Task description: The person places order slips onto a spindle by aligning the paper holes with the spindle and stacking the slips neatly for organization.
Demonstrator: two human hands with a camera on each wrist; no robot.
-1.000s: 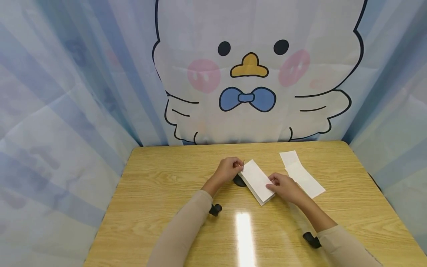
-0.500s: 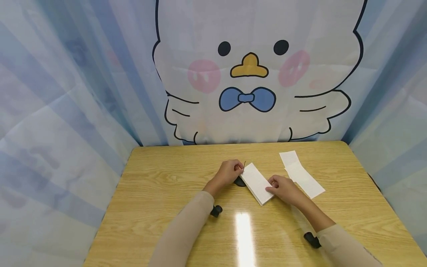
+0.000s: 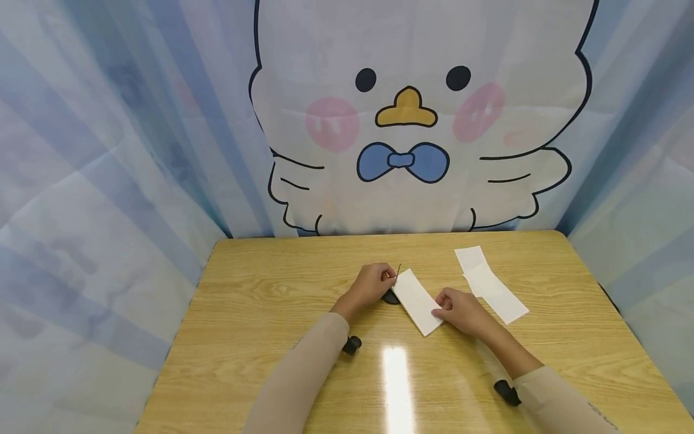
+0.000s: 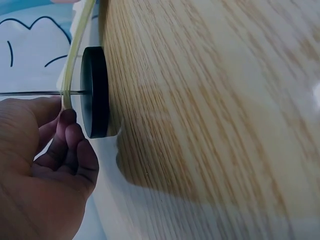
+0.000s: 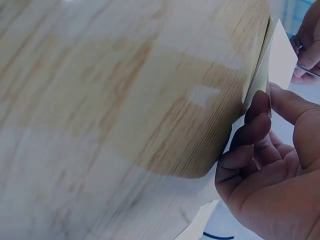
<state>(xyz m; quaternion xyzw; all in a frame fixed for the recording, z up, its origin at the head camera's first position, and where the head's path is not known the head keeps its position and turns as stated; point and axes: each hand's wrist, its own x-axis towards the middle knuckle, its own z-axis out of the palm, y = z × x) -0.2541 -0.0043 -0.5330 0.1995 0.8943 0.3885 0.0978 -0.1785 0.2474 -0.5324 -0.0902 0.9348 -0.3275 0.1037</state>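
Note:
A folded white paper slip [image 3: 416, 302] slants between both hands in the head view. My left hand [image 3: 374, 280] pinches its far left end between thumb and fingers. Beside those fingertips a thin metal spike [image 4: 30, 93] passes through the slip close to its end. The spike stands upright on a round black base [image 4: 95, 92] on the table, and the slip hangs a little above that base. At the slip's near right end, my right hand [image 5: 280, 165] pinches the edge between thumb and forefinger. The slip and left hand partly hide the base in the head view.
Loose white paper slips [image 3: 496, 289] lie overlapping on the wooden table [image 3: 271, 337], right of the hands. Behind the table's back edge hangs a curtain [image 3: 401, 205] with a cartoon bird. Black wrist cameras sit below both forearms.
The slip has moved slightly down and its layers have closed flat together. More of the spike shows above it. Both hands have come slightly lower with their grip kept.

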